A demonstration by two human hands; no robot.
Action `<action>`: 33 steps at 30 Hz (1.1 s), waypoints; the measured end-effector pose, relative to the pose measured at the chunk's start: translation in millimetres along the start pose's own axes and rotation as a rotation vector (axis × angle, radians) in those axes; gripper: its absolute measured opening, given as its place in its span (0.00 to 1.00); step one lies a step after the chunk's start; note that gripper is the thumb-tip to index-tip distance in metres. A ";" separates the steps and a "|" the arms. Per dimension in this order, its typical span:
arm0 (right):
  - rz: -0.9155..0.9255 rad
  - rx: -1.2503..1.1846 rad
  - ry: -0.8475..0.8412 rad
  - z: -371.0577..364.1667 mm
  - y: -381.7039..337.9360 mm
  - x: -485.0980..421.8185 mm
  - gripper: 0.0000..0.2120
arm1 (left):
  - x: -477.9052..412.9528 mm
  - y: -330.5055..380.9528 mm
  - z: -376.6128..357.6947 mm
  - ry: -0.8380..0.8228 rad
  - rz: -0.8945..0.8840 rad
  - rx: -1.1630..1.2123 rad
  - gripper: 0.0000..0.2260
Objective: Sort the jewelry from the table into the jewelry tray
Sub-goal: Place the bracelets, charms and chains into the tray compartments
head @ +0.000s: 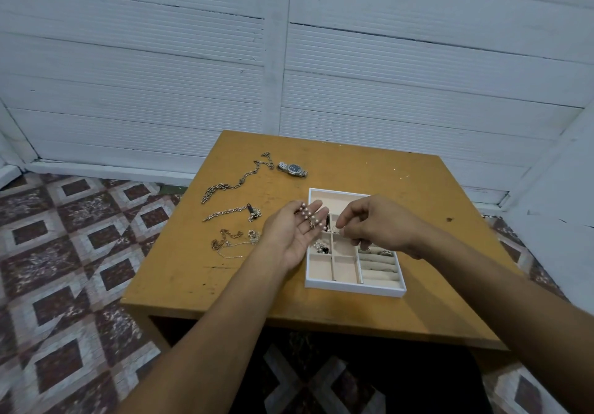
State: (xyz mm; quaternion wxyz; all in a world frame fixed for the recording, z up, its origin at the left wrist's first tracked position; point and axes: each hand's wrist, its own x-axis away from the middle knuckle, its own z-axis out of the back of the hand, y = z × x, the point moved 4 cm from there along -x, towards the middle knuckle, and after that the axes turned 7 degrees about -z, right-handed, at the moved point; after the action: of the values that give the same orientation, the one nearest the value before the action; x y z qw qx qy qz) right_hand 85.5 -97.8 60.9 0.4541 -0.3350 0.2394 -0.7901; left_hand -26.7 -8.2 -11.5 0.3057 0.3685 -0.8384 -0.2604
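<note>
A white jewelry tray point(353, 287) with pink compartments and a ring-roll section stands on the wooden table point(401, 195). My left hand point(291, 237) lies palm up at the tray's left edge, fingers straight, with a pink pearl bracelet point(310, 216) resting across them. My right hand point(376, 225) hovers over the tray's middle and pinches a small silvery piece point(336, 230) at the bracelet's end. Small dark and silver items point(321, 248) lie in a left compartment. On the table to the left lie a long silver chain point(236, 182), a shorter chain point(234, 213), a tangle of thin chains point(233, 240) and a wristwatch point(293, 168).
The table stands against a white slatted wall point(289, 60). Patterned tile floor point(64, 253) spreads to the left and below. The table's right half beyond the tray is bare wood with a few dark marks.
</note>
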 end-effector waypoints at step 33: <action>0.047 0.153 0.200 -29.8 -11.1 -27.5 0.08 | 27.8 12.0 -7.0 -0.102 0.163 -0.430 0.06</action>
State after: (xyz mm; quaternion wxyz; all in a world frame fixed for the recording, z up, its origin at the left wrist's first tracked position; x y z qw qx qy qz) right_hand 67.1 -66.2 40.2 0.4707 -0.2134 0.2305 -0.8245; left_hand -42.3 -24.2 10.1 0.3546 0.2124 -0.8050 -0.4256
